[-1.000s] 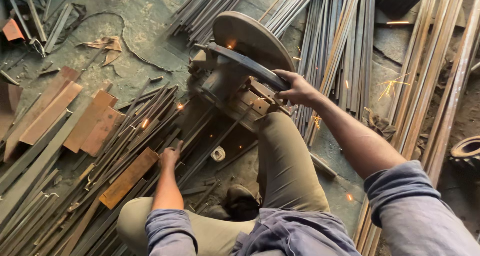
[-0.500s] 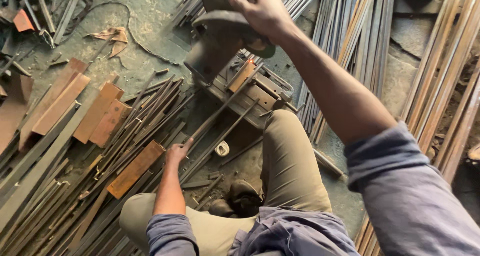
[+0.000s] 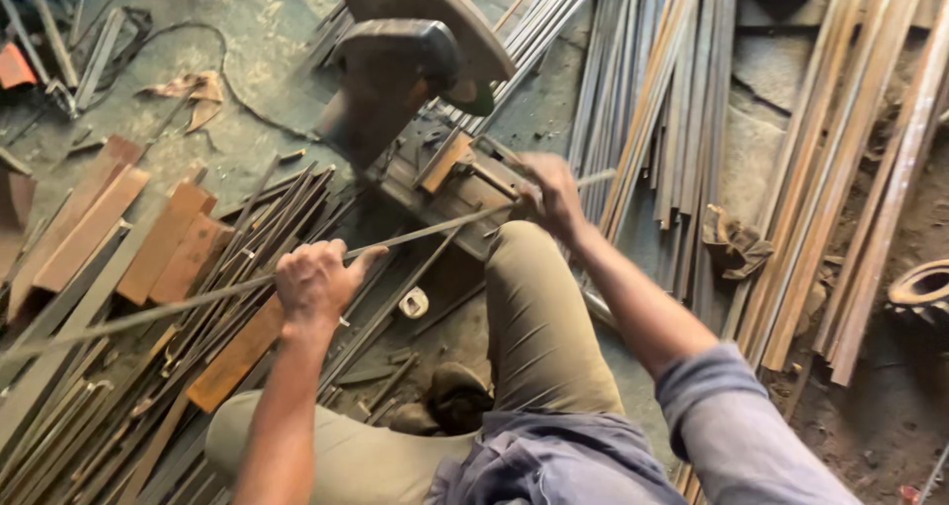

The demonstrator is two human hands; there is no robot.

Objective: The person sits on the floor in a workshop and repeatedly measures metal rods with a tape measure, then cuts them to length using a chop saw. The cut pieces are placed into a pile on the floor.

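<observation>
The floor [image 3: 247,31] around me is covered with steel: long bars [image 3: 682,100] stacked to my right, flat rusty strips [image 3: 158,243] and thin offcuts [image 3: 267,228] to my left. Ahead sits the chop saw [image 3: 415,60], its blade guard raised above the vise [image 3: 460,174].

Across my knee [image 3: 534,288] I hold one long thin rod [image 3: 198,295]. It runs from low on the left, up through both hands, to a tip near the bars past the vise. My left hand [image 3: 316,280] is closed around it near mid-length; my right hand [image 3: 552,194] is closed on it just beside the vise.

I judge it light for its length but whippy: stiff steel, yet thin enough to sag and swing at the free end. Two grips set well apart suit it. The cut ends are likely sharp, so I would keep to the shaft.
</observation>
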